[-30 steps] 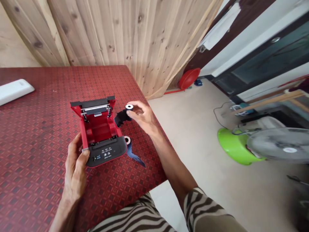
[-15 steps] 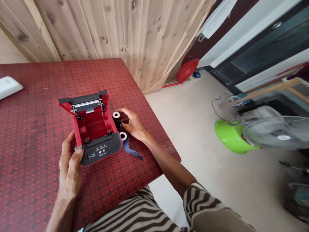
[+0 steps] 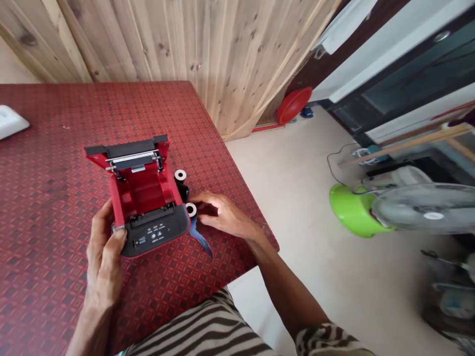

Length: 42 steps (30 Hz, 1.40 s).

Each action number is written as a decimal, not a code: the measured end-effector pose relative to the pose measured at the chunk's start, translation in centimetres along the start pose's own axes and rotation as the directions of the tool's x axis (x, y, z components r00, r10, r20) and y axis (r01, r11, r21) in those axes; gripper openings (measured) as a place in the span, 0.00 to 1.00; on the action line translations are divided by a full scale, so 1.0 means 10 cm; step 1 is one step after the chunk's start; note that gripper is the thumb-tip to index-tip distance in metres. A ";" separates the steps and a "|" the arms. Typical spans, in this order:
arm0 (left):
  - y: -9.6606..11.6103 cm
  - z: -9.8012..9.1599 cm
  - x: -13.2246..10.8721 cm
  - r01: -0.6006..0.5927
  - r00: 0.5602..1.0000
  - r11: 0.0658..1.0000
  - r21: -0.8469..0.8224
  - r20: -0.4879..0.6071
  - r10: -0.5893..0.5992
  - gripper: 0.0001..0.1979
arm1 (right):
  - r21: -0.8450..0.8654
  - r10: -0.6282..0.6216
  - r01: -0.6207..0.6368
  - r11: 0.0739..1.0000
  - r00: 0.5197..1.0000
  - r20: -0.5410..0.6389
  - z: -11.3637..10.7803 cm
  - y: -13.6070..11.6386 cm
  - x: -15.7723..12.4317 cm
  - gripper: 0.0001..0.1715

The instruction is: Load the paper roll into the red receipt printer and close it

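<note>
A red and black label printer (image 3: 146, 190) sits on the table with its lid raised and its red inner bay showing. My left hand (image 3: 104, 257) grips the printer's front left corner, thumb on top of the dark panel and fingers along the side. Against the printer's right side lie two rolls with white ring-shaped ends, an upper roll (image 3: 180, 175) and a lower ribbon roll (image 3: 191, 210). Dark film spans between them, and a loose blue ribbon tail (image 3: 201, 238) trails from the lower one. My right hand (image 3: 222, 212) has its thumb and fingers closed around the lower roll's right side; some fingertips are hidden.
The red patterned table (image 3: 55, 198) ends on the right above a pale floor. A white object (image 3: 13, 121) lies at the far left. Wooden panelling (image 3: 148, 39) rises behind. On the floor to the right are a fan (image 3: 430, 207), a green basin (image 3: 349, 210) and a red basin (image 3: 295, 105).
My right hand has moved from between the two rolls down to the lower roll. The ribbon tail has swung closer to the printer. My left hand keeps its hold.
</note>
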<state>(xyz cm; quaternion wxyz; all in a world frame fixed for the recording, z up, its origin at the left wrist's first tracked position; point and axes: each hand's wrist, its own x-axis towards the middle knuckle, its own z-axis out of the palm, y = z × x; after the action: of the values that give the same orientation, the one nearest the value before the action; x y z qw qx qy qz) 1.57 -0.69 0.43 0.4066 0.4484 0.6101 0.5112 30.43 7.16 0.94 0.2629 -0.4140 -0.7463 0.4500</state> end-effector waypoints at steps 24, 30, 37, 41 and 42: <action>0.10 0.08 -0.04 -0.009 1.000 1.000 -0.025 -0.019 0.008 0.34 | -0.804 0.021 0.304 0.511 0.931 0.365 0.44 -1.20 1.07 0.19; 0.11 0.07 -0.03 -0.014 1.000 1.000 -0.027 -0.004 0.014 0.34 | -0.814 0.100 0.260 0.520 0.928 0.360 0.44 -1.19 1.16 0.18; 0.08 0.02 -0.04 0.032 0.999 0.997 -0.065 0.019 -0.030 0.37 | -0.697 -0.024 0.258 0.669 0.945 0.327 0.32 -1.18 0.92 0.20; 0.05 -0.08 0.06 0.052 0.999 0.989 -0.137 0.012 -0.051 0.35 | -0.492 -0.251 0.377 0.785 0.919 0.304 0.20 -1.15 0.60 0.10; 0.07 -0.10 0.14 0.028 0.999 0.992 -0.125 -0.036 -0.033 0.34 | -0.472 -0.280 0.397 0.787 0.912 0.301 0.19 -1.13 0.54 0.08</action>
<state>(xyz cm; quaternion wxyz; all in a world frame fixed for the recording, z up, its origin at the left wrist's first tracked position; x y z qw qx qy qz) 0.39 0.45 1.26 0.4298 0.4030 0.5914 0.5505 21.83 8.09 10.24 0.1347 -0.2771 -0.9262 0.2171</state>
